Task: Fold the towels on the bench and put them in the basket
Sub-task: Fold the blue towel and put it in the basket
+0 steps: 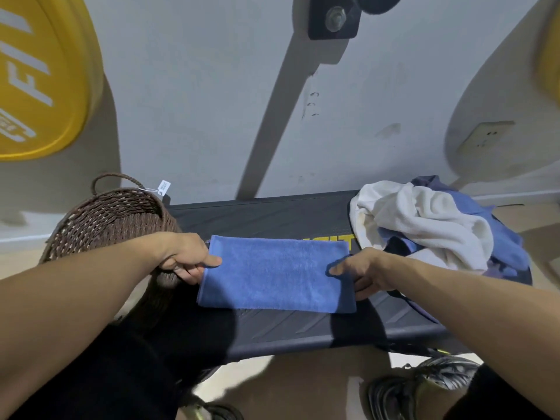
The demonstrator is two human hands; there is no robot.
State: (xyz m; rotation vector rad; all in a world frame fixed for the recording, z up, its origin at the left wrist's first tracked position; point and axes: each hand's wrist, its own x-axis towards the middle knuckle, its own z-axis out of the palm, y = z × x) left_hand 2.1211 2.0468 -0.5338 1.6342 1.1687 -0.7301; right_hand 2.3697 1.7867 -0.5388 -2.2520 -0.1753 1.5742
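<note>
A folded blue towel lies flat on the dark bench, a neat rectangle. My left hand pinches its left edge, thumb on top and fingers underneath. My right hand grips the right edge the same way. A brown woven basket with a loop handle stands at the bench's left end, right beside my left hand. A heap of unfolded towels, white and blue, sits on the bench's right end.
Yellow weight plates hang at upper left and far right. A grey wall with a socket rises behind the bench. My shoes are on the pale floor below the bench's front edge.
</note>
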